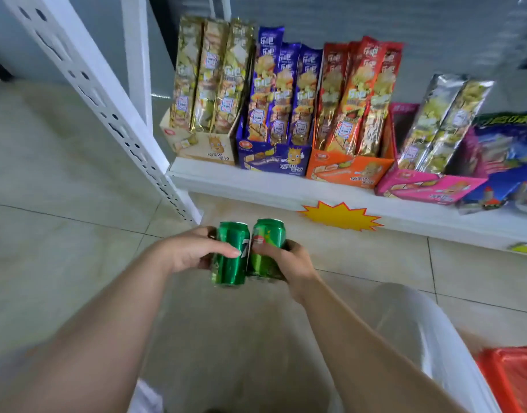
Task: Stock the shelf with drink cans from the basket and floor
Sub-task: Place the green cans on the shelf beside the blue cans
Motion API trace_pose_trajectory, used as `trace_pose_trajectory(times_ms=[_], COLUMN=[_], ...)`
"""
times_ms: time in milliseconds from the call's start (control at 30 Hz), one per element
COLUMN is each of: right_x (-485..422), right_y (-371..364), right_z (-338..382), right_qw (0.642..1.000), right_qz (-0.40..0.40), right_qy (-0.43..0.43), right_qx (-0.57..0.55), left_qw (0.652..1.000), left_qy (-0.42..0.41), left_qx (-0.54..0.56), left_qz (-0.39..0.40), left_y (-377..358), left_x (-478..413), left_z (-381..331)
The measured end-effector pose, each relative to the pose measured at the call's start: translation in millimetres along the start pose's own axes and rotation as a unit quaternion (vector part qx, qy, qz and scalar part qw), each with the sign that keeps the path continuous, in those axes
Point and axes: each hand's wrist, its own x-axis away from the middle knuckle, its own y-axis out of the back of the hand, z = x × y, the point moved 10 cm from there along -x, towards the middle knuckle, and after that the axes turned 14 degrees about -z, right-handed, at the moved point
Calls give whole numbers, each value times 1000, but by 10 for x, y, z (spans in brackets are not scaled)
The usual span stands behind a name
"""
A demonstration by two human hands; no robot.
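Left hand (196,251): fingers curled round a green can (231,257), thumb across its face. Right hand (286,260): gripping a second green can (266,248) from its far side. The two cans touch side by side, roughly upright, held in the air over the floor (62,204), just in front of the shelf (256,187) and below its front lip.

Progress, as I judge it: both cans are in hand and neither is placed. No can stands on the stretch of shelf in view, which is taken up by snack display boxes: cream (208,147), blue (274,159), orange (348,171), pink (429,189). No free slot shows there, so these cans probably belong on another level. The red basket (512,380) sits well out from the shelf, at my right; its contents are out of sight, so I cannot count what is left.

Writing: a white "7" on the left can; a red patch on the right can, unreadable. The snack packs carry large Chinese characters, apparently 乐吧. The yellow starburst tag (339,217) on the shelf lip is blank.
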Motion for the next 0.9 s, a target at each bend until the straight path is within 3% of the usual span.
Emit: trace_pose_trajectory(times_ms=[200,367,600,900], right_x=[580,988,1645,2771], right_y=[-31,77,445,960], right_z=[721,1403,2455,3590], right_qw=[989,976,954,899], right_qz=[119,153,165,130], right_qy=[84,154,243,411], right_qx=[0,-11,-64,-75], left_qw=[997,987,962,894], left_qy=[-65,-139,-266,-438], left_qx=[48,71,62,78], left_qz=[12,26,27,45], left_y=[218,299,332,330], left_x=[773,1320,2139,3330], left_z=[-563,-1163,-2225,-3228])
